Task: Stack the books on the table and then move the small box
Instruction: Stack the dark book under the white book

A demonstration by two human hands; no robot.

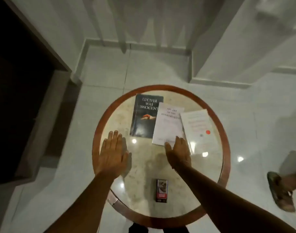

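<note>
Three books lie side by side on the far half of a round table: a dark book on the left, a white book overlapping its right edge, and another white book with a red dot further right. A small dark box lies near the table's front edge. My left hand is flat and open over the table's left side, apart from the dark book. Over the near edge of the middle white book, my right hand is open and its fingertips touch that edge.
The table has a brown wooden rim and a pale marble top. White tiled floor surrounds it. A foot in a brown sandal stands at the right. A dark doorway is at the left, and white walls at the back.
</note>
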